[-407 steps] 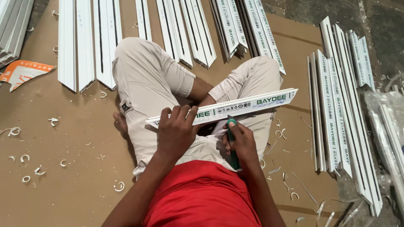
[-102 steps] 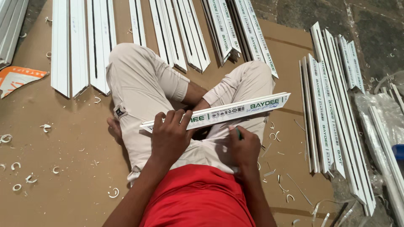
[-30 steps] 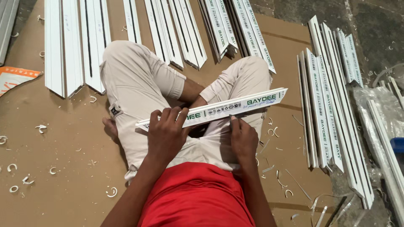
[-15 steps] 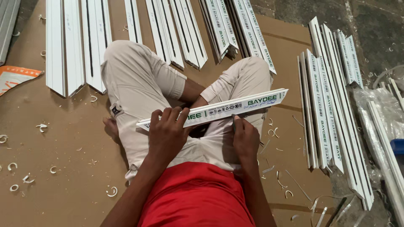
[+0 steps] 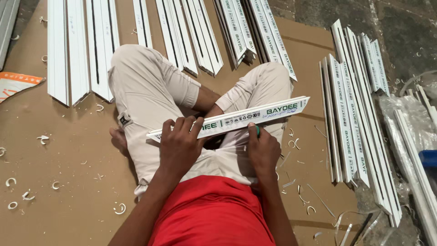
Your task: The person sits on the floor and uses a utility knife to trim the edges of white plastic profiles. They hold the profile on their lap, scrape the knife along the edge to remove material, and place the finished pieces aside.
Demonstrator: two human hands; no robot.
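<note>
My left hand (image 5: 180, 148) has its fingers (image 5: 184, 125) curled over the near end of a long white plastic trim strip with green print (image 5: 236, 119), lying across my crossed legs. My right hand (image 5: 263, 152) is closed on a green-handled tool (image 5: 257, 131) just under the strip's lower edge

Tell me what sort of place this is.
Probably an informal floor workshop for cutting plastic trim. White profile strips lie in rows on cardboard sheets, curled shavings are scattered about, and the left hand and right hand hold one strip.
</note>
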